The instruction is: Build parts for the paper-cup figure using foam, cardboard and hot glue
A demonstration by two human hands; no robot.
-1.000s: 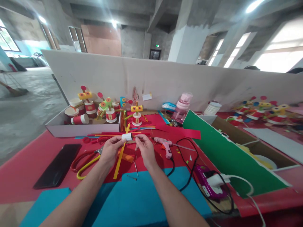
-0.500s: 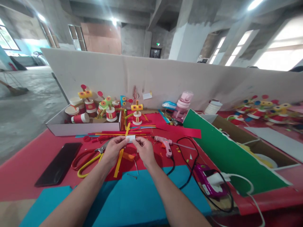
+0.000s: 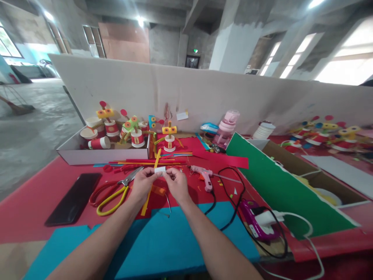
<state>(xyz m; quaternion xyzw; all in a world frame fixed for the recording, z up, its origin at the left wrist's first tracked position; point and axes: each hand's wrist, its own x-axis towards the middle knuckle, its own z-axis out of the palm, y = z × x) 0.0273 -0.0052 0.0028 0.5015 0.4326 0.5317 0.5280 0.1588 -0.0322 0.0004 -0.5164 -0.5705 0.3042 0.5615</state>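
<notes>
Between my two hands is a small piece of white paper, pinched at both ends above the red table covering. My left hand grips its left end with thumb and fingers, and my right hand pinches the right end. A yellow paper strip lies underneath, passing behind the left fingers. Left of my hands rest scissors with one red and one yellow handle. To the right lies a pink glue gun. An orange paper piece sits just below the hands.
A white box of paper-cup figures stands back left, with one cup figure beside it. A black phone lies left. Blue paper covers the front. At right are a green-sided box, a purple power strip and cables.
The white paper looks slightly narrower in height, tilted between my fingers. Both hands stay in nearly the same place, and the view has shifted slightly.
</notes>
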